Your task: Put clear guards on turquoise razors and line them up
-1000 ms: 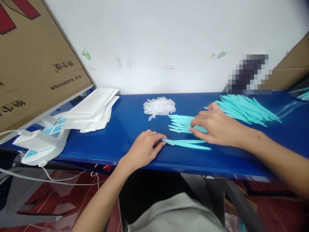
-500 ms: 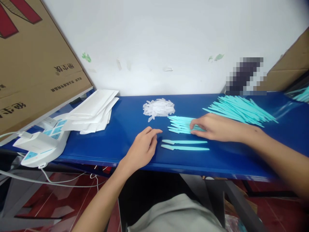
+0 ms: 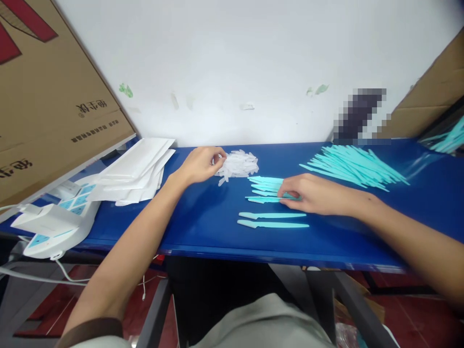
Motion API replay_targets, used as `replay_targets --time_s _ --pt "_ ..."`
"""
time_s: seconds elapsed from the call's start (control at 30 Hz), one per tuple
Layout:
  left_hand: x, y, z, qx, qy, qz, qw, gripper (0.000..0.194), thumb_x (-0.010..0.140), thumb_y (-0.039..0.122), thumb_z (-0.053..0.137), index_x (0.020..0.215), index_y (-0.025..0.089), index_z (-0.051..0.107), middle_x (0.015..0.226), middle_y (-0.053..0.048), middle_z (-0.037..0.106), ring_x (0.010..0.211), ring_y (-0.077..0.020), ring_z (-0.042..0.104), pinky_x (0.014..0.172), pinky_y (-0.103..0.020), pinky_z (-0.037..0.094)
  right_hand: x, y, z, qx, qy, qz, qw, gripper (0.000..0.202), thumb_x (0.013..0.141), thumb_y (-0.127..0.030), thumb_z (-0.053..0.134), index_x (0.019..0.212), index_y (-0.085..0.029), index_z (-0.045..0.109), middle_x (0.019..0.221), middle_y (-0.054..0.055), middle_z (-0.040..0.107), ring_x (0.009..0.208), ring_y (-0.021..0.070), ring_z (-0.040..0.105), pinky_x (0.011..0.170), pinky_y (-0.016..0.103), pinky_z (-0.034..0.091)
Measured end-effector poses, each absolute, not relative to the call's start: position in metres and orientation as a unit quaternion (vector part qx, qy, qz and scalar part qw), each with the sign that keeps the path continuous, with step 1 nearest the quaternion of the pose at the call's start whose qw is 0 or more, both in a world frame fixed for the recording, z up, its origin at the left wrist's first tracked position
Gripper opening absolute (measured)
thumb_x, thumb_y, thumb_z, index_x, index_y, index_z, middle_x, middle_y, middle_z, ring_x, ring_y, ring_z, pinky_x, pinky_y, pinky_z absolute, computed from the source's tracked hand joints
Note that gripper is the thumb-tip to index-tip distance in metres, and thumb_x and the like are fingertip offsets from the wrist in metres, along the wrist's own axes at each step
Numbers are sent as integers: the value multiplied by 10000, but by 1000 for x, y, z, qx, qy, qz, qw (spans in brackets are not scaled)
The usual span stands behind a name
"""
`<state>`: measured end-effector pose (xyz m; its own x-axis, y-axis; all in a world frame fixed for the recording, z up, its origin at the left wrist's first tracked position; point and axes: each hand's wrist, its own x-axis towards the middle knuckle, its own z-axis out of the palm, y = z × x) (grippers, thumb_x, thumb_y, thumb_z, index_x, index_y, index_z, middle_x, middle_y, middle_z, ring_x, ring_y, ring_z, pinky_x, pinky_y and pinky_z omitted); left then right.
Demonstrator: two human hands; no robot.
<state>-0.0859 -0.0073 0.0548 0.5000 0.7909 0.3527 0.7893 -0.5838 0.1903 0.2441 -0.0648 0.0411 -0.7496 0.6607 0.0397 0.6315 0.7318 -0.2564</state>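
My right hand point(image 3: 302, 193) pinches a turquoise eyebrow razor point(image 3: 263, 197) near its middle, just over the front of a row of similar razors point(image 3: 266, 186). Its fingers hide part of that row. My left hand point(image 3: 203, 163) reaches to the left edge of a pile of small translucent white blade caps point(image 3: 239, 164). Thumb and forefinger are closed there, and whether a cap sits between them is hidden. Two more razors point(image 3: 271, 225) lie side by side closer to the table's front edge, blades to the left.
A large heap of turquoise razors point(image 3: 357, 166) lies at the back right. White packets point(image 3: 134, 164) are stacked on the left beside a power strip point(image 3: 81, 208) with plugged-in chargers. A cardboard box point(image 3: 54, 82) leans at the left, and a white wall point(image 3: 217, 67) bounds the blue table point(image 3: 203, 217).
My left hand has moved up and away from the front razors to the cap pile. My right hand has drawn one razor slightly out of the row.
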Motion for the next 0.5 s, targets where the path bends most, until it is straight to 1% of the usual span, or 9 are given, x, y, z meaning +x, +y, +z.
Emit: replay_targets --time_s 0.1,0.23,0.33,0.43,0.5 --pt "-93 1 38 872 443 209 -21 334 945 321 493 1101 152 735 892 -62 732 769 -196 641 718 -296 428 244 -65 38 -335 -936 94 60 282 961 -360 528 1009 -185 744 934 75 737 738 184 646 657 281 420" --pt "-97 -13 24 877 444 182 7 310 922 299 508 1078 161 737 885 -56 729 761 -192 643 714 -288 436 243 -67 39 -344 -933 92 52 295 968 -386 531 1042 -186 734 949 78 739 745 189 652 660 285 422" --pt "-93 -20 23 890 433 145 14 337 912 253 494 1142 178 729 942 -57 735 818 -203 657 757 -294 460 243 -67 45 -365 -920 134 41 309 973 -418 518 1036 -193 720 853 59 719 665 173 619 625 276 415" --pt "-87 -22 26 898 426 113 2 408 924 195 441 1226 194 715 1075 -79 730 938 -225 665 839 -323 484 246 -68 50 -391 -898 204 14 309 965 -450 512 982 -204 697 722 22 656 582 156 557 564 263 397" --pt "-85 -22 27 897 428 106 1 434 921 162 428 1241 199 718 1118 -88 723 972 -230 667 864 -330 493 250 -67 52 -406 -885 229 -4 282 950 -440 519 955 -208 681 668 3 605 549 149 508 534 262 380"
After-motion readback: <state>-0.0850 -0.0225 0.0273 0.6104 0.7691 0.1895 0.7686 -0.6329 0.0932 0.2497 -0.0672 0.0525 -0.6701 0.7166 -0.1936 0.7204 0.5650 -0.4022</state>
